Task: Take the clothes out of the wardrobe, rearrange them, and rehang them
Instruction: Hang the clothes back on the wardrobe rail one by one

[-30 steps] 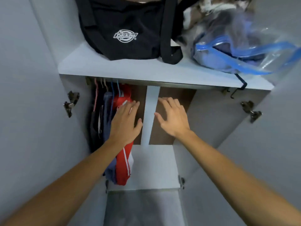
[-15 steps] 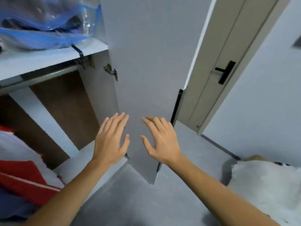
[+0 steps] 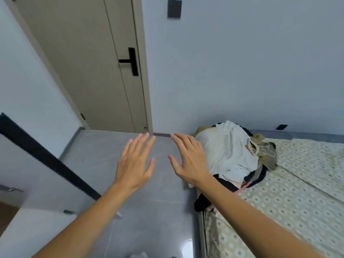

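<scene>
On the near corner of the bed (image 3: 297,202), right at the mattress edge, sits the pile of clothes (image 3: 230,155): a white garment on top, something khaki with drawstrings to the side, dark stuff underneath. A dark piece is already hanging over the edge toward the floor (image 3: 145,211).

Both hands are out in front with nothing in them. The left hand (image 3: 135,164) is flat with fingers spread over the floor, well clear of the pile. The right hand (image 3: 188,161) is the same, fingers straight and apart, just beside the white garment; can't tell if it's actually touching it.

What could go wrong, I reckon: the heap is so close to the edge that grabbing the top layer could drag the lower pieces off onto the tiles. Those loose drawstrings look like they'd snag on whatever gets lifted next to them. The wardrobe door (image 3: 37,164) is also open at the left, easy to bump when carrying stuff back.
</scene>
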`<state>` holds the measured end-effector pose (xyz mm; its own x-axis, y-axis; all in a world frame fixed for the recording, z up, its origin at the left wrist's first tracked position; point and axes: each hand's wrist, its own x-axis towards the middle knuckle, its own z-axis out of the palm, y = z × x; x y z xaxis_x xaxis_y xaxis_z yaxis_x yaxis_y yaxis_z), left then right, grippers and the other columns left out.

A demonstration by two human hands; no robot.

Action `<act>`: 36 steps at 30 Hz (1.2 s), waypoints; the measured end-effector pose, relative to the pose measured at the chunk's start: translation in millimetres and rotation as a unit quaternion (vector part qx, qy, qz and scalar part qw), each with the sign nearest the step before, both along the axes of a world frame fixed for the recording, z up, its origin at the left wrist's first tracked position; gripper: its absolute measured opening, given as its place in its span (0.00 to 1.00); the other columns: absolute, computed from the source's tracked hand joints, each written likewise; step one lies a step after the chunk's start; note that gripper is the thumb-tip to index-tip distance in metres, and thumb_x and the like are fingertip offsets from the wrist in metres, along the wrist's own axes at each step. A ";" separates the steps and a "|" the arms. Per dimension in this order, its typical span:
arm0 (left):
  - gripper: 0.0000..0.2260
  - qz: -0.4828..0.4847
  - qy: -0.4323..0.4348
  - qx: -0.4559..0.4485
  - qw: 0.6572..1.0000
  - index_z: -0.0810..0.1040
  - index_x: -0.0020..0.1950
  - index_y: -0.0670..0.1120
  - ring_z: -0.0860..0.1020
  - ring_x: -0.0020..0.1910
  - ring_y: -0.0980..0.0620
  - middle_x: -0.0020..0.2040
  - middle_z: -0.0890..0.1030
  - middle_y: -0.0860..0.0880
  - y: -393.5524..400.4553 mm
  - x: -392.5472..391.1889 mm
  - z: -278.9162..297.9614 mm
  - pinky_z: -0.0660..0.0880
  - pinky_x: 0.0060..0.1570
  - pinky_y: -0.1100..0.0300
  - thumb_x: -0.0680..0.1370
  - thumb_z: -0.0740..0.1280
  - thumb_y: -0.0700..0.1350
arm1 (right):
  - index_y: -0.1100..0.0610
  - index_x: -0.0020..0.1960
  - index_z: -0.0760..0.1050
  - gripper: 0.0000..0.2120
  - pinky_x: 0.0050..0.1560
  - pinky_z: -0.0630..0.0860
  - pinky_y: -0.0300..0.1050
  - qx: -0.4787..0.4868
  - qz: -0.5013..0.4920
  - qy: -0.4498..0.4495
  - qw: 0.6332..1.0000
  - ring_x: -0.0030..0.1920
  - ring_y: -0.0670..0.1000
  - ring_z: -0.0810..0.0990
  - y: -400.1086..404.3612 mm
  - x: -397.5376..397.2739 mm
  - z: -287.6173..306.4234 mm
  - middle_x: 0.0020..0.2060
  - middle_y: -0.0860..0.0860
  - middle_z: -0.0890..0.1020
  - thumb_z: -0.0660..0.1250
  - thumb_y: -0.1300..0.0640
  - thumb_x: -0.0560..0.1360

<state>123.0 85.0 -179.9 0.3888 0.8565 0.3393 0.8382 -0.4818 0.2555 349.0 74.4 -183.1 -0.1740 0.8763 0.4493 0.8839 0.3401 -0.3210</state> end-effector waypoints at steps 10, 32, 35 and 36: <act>0.30 -0.159 0.031 -0.040 0.986 0.60 0.83 0.50 0.58 0.82 0.48 0.82 0.63 0.50 104.2 171.6 -35.5 0.53 0.82 0.48 0.81 0.58 0.55 | 0.55 0.76 0.70 0.29 0.66 0.72 0.52 -0.049 -0.212 0.025 0.976 0.71 0.54 0.72 15.2 168.1 -44.7 0.73 0.50 0.74 0.68 0.45 0.78; 0.29 -0.432 0.136 -0.102 0.886 0.66 0.81 0.46 0.68 0.77 0.43 0.77 0.71 0.45 376.6 519.0 -152.9 0.65 0.76 0.46 0.81 0.54 0.56 | 0.50 0.79 0.66 0.31 0.66 0.72 0.54 -0.158 -0.520 0.102 0.833 0.72 0.52 0.70 122.2 423.0 -162.1 0.74 0.47 0.72 0.65 0.43 0.78; 0.29 -0.442 0.154 -0.121 0.875 0.65 0.81 0.47 0.67 0.77 0.44 0.77 0.71 0.45 396.1 556.9 -181.1 0.66 0.76 0.45 0.81 0.54 0.56 | 0.51 0.76 0.67 0.29 0.64 0.74 0.56 -0.163 -0.548 0.111 0.813 0.69 0.55 0.72 120.9 450.5 -189.4 0.71 0.48 0.73 0.68 0.46 0.78; 0.29 -0.448 0.159 -0.122 0.872 0.65 0.81 0.47 0.67 0.77 0.44 0.77 0.71 0.45 401.7 568.8 -191.2 0.66 0.76 0.45 0.81 0.54 0.56 | 0.51 0.76 0.67 0.28 0.63 0.74 0.56 -0.166 -0.557 0.112 0.806 0.68 0.55 0.73 122.2 457.5 -200.1 0.71 0.48 0.74 0.68 0.46 0.78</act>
<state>691.9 486.7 -371.1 0.9794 0.1935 -0.0571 0.2017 -0.9428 0.2654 806.5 196.6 -383.2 0.8568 0.5110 0.0695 0.4889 -0.7620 -0.4246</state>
